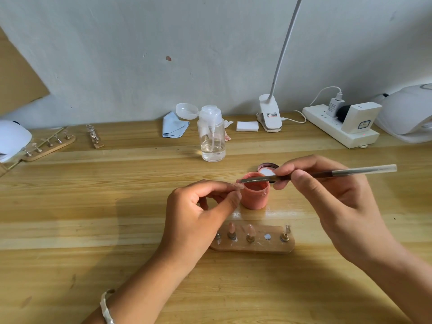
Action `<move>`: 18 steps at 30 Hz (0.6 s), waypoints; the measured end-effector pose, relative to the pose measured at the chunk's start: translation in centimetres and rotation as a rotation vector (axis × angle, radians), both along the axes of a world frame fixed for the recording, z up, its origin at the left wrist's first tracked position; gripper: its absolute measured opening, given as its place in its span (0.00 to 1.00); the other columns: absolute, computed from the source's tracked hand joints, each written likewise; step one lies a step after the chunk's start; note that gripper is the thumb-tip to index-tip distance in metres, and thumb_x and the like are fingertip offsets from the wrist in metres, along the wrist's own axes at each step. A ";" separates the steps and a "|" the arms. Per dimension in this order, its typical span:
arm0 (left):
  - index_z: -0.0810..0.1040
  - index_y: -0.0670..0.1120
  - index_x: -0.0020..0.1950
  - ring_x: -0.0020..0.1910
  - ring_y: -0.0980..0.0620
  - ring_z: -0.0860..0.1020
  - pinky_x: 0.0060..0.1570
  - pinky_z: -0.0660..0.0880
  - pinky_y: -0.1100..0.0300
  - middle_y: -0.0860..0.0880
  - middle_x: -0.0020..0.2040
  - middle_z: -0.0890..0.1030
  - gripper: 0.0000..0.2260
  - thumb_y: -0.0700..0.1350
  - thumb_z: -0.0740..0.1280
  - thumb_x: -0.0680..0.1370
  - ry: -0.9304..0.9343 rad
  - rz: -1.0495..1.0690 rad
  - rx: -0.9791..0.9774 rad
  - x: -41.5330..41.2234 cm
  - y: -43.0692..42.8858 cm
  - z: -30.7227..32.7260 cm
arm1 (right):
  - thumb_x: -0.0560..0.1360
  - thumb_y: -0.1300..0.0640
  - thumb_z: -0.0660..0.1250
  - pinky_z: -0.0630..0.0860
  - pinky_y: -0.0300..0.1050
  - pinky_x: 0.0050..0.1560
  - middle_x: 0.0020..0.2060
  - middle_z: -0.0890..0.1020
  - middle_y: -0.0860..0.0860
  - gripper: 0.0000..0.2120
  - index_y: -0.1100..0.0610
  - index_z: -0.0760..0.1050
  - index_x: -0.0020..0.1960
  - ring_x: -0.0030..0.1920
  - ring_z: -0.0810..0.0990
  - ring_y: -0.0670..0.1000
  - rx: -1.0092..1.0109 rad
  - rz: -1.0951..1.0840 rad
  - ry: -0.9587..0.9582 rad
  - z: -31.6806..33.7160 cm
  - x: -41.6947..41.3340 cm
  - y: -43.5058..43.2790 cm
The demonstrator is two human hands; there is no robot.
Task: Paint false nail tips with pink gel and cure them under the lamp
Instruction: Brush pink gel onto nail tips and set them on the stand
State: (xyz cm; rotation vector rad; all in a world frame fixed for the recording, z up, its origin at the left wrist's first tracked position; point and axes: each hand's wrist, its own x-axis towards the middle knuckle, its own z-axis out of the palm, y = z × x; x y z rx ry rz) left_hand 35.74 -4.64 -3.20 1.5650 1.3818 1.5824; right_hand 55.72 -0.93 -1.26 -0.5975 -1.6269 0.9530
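My left hand [201, 213] pinches a small nail tip [239, 185] between thumb and forefinger, just left of the open pink gel pot [254, 195]. My right hand [327, 190] grips a thin brush [339, 173], and its bristle end lies over the pot's rim, touching the pinched tip. Nearer to me a wooden nail stand [253, 239] carries one pink painted tip [231, 229], a clear tip [250, 230] and bare pegs. The pot's lid [268, 169] lies behind the pot. The white curing lamp [406, 113] sits at the far right.
A clear pump bottle [211, 136] stands behind the pot, with a blue cloth [174, 125], white pads [247, 126] and a clip lamp [268, 115] along the wall. A power strip [336, 127] lies at the right. Two more nail stands [50, 145] and a white device [12, 139] are at the left.
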 end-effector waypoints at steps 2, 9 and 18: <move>0.87 0.48 0.43 0.39 0.56 0.82 0.38 0.78 0.64 0.54 0.39 0.86 0.05 0.38 0.77 0.70 0.005 0.008 -0.004 0.0 0.0 0.0 | 0.79 0.53 0.66 0.77 0.44 0.56 0.43 0.86 0.51 0.07 0.51 0.82 0.50 0.50 0.84 0.55 0.005 0.005 -0.018 -0.1 0.0 0.0; 0.87 0.48 0.43 0.40 0.56 0.83 0.35 0.76 0.66 0.54 0.40 0.86 0.05 0.40 0.77 0.71 -0.013 0.007 -0.008 0.0 0.0 0.1 | 0.78 0.58 0.65 0.75 0.35 0.51 0.38 0.85 0.48 0.07 0.54 0.82 0.47 0.45 0.84 0.48 0.020 -0.040 -0.020 -0.2 0.2 0.2; 0.87 0.49 0.42 0.40 0.56 0.83 0.40 0.76 0.68 0.55 0.39 0.86 0.06 0.39 0.77 0.70 0.010 0.009 -0.010 0.1 0.0 0.0 | 0.80 0.53 0.66 0.77 0.42 0.54 0.43 0.86 0.50 0.07 0.53 0.82 0.51 0.49 0.84 0.54 0.034 -0.046 -0.040 -0.1 -0.1 -0.1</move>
